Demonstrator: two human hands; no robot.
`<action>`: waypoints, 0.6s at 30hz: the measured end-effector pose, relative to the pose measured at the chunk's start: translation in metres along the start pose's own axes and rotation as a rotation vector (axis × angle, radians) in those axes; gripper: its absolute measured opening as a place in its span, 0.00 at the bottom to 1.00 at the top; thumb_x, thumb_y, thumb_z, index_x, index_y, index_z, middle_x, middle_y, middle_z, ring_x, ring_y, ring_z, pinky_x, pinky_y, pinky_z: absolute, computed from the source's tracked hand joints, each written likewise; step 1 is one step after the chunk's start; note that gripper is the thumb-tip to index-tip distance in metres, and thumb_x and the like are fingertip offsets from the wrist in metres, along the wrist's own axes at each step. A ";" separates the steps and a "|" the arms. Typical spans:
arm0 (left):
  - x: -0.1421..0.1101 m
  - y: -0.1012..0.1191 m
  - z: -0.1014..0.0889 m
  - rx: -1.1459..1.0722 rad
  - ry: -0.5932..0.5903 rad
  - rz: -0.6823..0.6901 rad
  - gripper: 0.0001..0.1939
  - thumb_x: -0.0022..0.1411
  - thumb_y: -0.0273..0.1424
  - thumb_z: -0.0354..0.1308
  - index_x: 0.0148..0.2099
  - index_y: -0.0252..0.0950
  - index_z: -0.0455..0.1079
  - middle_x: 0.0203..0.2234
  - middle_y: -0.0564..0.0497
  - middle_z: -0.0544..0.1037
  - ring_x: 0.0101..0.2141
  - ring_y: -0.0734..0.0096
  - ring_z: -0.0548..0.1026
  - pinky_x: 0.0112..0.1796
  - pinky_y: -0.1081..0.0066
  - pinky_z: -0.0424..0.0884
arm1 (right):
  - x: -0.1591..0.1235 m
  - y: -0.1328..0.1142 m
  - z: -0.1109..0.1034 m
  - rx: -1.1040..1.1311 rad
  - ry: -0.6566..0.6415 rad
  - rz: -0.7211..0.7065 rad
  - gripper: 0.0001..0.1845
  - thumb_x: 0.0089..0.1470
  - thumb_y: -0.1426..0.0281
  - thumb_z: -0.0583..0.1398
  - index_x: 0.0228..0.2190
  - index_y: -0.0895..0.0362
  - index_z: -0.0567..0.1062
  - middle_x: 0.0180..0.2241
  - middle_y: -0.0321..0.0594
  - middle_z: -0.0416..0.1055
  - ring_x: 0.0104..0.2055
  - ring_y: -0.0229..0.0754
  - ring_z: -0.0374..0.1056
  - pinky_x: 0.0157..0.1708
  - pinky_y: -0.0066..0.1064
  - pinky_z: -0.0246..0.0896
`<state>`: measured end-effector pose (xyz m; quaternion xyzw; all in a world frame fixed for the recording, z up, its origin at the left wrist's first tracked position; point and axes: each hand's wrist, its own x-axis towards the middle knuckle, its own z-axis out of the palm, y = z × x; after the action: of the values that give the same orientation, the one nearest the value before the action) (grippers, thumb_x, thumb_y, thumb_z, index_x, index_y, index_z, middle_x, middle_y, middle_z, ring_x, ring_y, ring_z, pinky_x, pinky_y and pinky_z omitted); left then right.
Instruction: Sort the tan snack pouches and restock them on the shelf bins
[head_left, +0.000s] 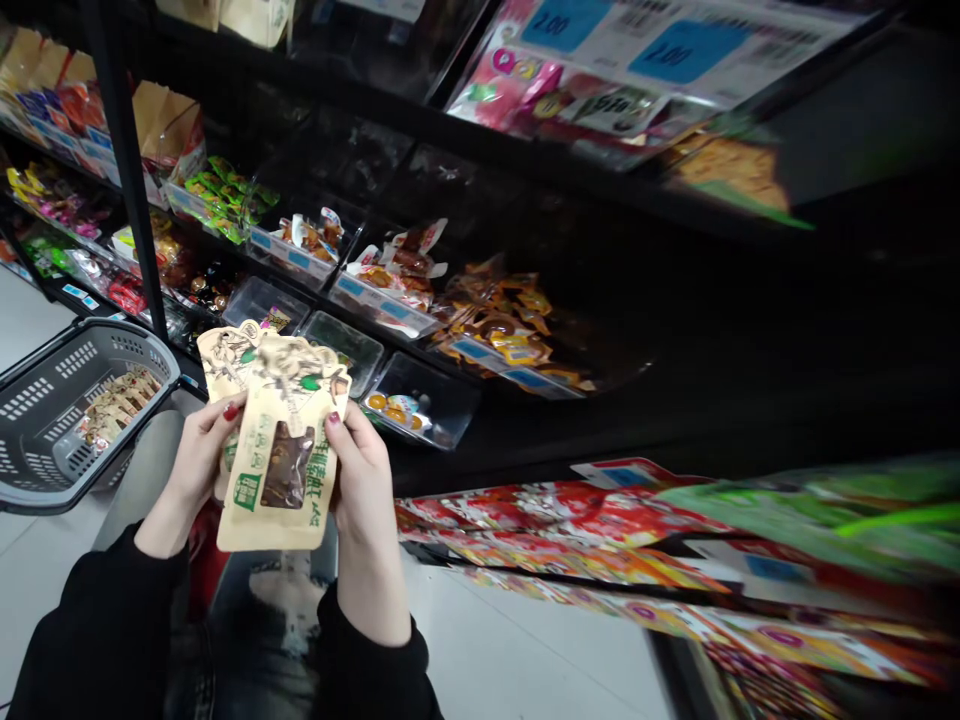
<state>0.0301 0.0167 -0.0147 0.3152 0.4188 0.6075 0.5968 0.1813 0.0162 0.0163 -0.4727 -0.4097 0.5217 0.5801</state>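
Observation:
Two cream-coloured snack pouches overlap in front of me, held up above my lap. The front snack pouch [259,420] has a clear window with dark pieces behind it, green print and a drawing along its scalloped top. Behind it, the rear snack pouch [223,358] shows mostly at its upper left. My right hand [364,470] grips the front pouch by its right edge, thumb on the face. My left hand [196,465] is closed at the left side, thumb over the rear pouch; its other fingers are hidden behind.
A grey shopping basket [45,390] stands at left with several similar pouches [124,400] inside. Ahead, black shelves carry clear bins of wrapped snacks [401,265]. Racks of bright packets [555,515] fill the lower right. A price-tagged shelf edge [720,50] juts out above.

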 end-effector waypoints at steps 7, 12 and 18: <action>0.005 0.003 -0.009 0.234 0.049 0.094 0.19 0.45 0.32 0.70 0.43 0.38 0.79 0.47 0.45 0.79 0.49 0.53 0.74 0.49 0.64 0.69 | 0.018 0.010 -0.013 0.585 0.037 0.185 0.06 0.46 0.68 0.65 0.26 0.53 0.71 0.25 0.30 0.71 0.29 0.37 0.70 0.33 0.31 0.68; 0.002 0.009 0.000 0.019 -0.024 0.142 0.40 0.46 0.27 0.69 0.61 0.49 0.64 0.65 0.53 0.60 0.62 0.58 0.60 0.56 0.69 0.63 | 0.028 0.019 -0.026 0.815 -0.158 0.286 0.10 0.58 0.71 0.54 0.24 0.54 0.64 0.14 0.20 0.50 0.10 0.27 0.38 0.12 0.19 0.47; -0.002 0.012 0.003 -0.312 -0.003 -0.177 0.33 0.38 0.24 0.68 0.51 0.36 0.69 0.45 0.45 0.80 0.48 0.51 0.76 0.46 0.63 0.74 | 0.028 0.027 -0.030 1.128 -0.351 0.349 0.10 0.62 0.75 0.49 0.28 0.55 0.62 0.15 0.20 0.55 0.10 0.24 0.46 0.14 0.13 0.50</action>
<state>0.0272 0.0161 -0.0025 0.1816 0.3446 0.6099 0.6901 0.2077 0.0409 -0.0167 -0.0600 -0.0767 0.8153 0.5708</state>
